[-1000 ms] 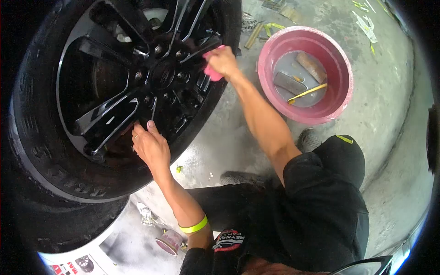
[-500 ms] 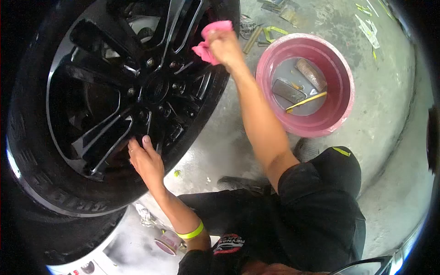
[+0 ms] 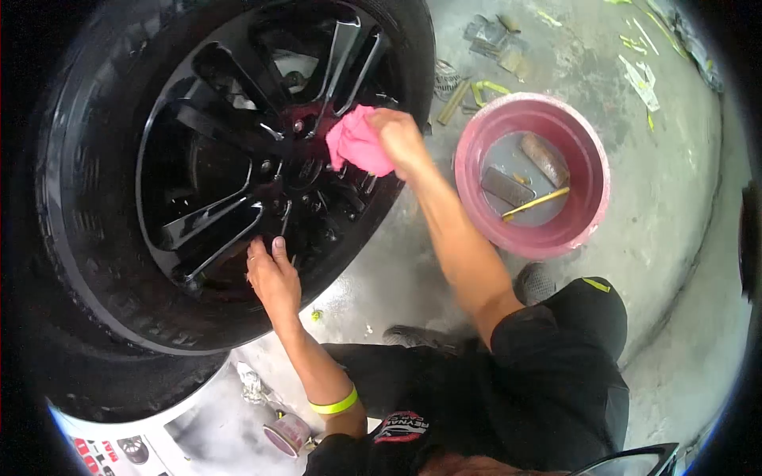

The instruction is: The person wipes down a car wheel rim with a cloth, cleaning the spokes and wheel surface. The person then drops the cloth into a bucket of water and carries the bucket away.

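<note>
A glossy black alloy wheel [image 3: 208, 216] with a thick black tyre [image 3: 83, 230] fills the left side of the view. My right hand [image 3: 399, 143] is closed on a bunched pink cloth [image 3: 359, 143], which lies over the right-hand spokes beside the hub. Part of the spokes and lug nuts there is hidden by the cloth. Lower down, my left hand [image 3: 274, 279] rests against the lower spokes, its thumb apart from the fingers and no object visible in it. Its fingertips are partly lost against the dark wheel.
A pink tub [image 3: 594, 198] on the concrete floor holds liquid, a dark block [image 3: 506, 186], a cylindrical piece [image 3: 544, 159] and a yellow-handled tool [image 3: 536, 205]. Scraps and strips [image 3: 641, 83] litter the floor behind. A small pink-labelled cup [image 3: 287, 435] lies at lower left.
My right hand has brought the pink cloth down and inward from the tyre's upper right edge to the spokes near the hub. My left hand stays at the lower spokes. The view has shifted slightly.
</note>
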Action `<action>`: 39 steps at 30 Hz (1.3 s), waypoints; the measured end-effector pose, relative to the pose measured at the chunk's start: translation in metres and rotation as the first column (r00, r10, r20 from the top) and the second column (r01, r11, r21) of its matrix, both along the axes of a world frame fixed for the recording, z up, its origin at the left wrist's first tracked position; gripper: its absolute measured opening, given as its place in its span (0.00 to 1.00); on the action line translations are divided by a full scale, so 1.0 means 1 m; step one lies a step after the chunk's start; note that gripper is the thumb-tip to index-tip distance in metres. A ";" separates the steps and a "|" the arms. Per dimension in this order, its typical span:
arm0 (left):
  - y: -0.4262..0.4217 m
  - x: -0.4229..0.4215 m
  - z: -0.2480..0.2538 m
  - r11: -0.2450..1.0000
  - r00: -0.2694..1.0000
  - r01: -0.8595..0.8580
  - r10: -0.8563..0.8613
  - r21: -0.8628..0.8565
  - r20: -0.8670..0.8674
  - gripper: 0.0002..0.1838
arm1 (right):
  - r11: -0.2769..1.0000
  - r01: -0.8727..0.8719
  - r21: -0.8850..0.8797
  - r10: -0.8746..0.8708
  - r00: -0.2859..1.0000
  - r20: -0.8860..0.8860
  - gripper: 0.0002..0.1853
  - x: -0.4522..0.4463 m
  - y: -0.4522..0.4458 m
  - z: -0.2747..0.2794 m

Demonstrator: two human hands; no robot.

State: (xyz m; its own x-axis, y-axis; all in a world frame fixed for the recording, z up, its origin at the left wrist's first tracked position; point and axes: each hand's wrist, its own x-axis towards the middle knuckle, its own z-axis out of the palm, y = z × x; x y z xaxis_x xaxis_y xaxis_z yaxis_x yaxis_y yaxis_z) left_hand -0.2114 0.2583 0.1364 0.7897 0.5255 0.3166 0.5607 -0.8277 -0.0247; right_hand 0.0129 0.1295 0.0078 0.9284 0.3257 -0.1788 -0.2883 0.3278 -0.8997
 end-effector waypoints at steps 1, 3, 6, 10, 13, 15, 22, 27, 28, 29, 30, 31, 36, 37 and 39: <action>-0.001 0.000 0.002 1.000 1.000 -0.012 0.011 -0.025 -0.018 0.21 | 0.972 0.026 0.233 -0.004 0.996 -0.092 0.14 0.002 -0.014 0.008; 0.002 0.001 0.002 0.999 1.000 0.023 -0.023 -0.033 -0.006 0.21 | 0.857 0.125 0.499 -0.077 0.990 -0.115 0.13 0.013 -0.028 0.042; -0.004 0.002 0.007 0.999 0.999 -0.016 0.015 -0.040 -0.032 0.20 | 0.920 0.386 0.066 -0.387 0.872 0.301 0.26 0.040 -0.002 0.059; -0.005 0.006 0.006 1.000 1.000 0.011 -0.011 -0.019 0.011 0.19 | 0.809 0.576 -0.114 -0.386 0.668 0.636 0.31 0.038 0.037 0.042; -0.008 0.005 0.002 0.997 1.000 -0.019 0.019 0.070 0.001 0.18 | 0.821 0.541 -0.183 -0.280 0.660 0.697 0.26 -0.016 0.045 0.032; -0.012 0.009 0.013 0.999 0.999 -0.043 0.043 -0.006 -0.021 0.20 | 0.811 0.553 -0.192 -0.300 0.673 0.676 0.23 -0.042 0.046 0.043; -0.003 0.005 0.018 0.999 1.000 -0.023 0.023 -0.034 -0.013 0.19 | 0.986 0.160 -0.045 -0.133 0.922 0.364 0.12 -0.086 0.027 0.072; -0.007 0.006 0.019 0.999 0.999 -0.032 0.031 -0.041 -0.030 0.19 | 0.827 0.529 -0.190 -0.205 0.598 0.774 0.15 -0.063 0.040 0.076; -0.006 0.008 0.021 0.999 1.000 -0.020 0.020 -0.033 -0.021 0.19 | 0.758 0.609 -0.232 -0.174 0.532 0.829 0.15 -0.070 0.048 0.075; -0.005 0.007 0.022 0.999 0.999 -0.018 0.017 -0.033 -0.031 0.19 | 0.755 0.608 -0.244 -0.186 0.556 0.810 0.14 -0.074 0.050 0.074; -0.004 0.006 0.020 0.999 0.999 -0.020 0.018 -0.036 -0.044 0.19 | 0.754 0.612 -0.238 -0.190 0.551 0.813 0.14 -0.072 0.052 0.071; -0.004 0.006 0.018 1.000 1.000 0.026 -0.026 0.002 -0.001 0.19 | 0.788 0.547 -0.283 -0.147 0.614 0.776 0.14 -0.070 0.050 0.074; -0.009 0.005 0.022 0.998 0.999 -0.032 0.030 -0.062 -0.032 0.19 | 0.968 -0.151 -0.201 0.215 0.911 0.351 0.13 -0.034 0.025 0.069; -0.008 0.006 0.023 0.998 1.000 -0.017 0.015 -0.058 -0.025 0.19 | 0.967 -0.240 0.082 0.239 0.971 0.031 0.17 -0.037 0.015 0.082; -0.008 0.007 0.024 0.998 1.000 -0.015 0.015 -0.057 -0.008 0.18 | 0.969 0.145 0.199 -0.186 0.960 0.209 0.16 -0.031 0.019 0.079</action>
State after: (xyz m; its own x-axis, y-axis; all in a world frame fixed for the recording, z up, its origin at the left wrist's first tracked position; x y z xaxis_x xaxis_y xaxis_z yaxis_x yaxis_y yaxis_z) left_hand -0.2042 0.2508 0.1603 0.7840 0.5541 0.2800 0.5728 -0.8195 0.0178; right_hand -0.0177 0.1480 0.0867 0.9813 0.1713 0.0876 -0.0136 0.5160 -0.8565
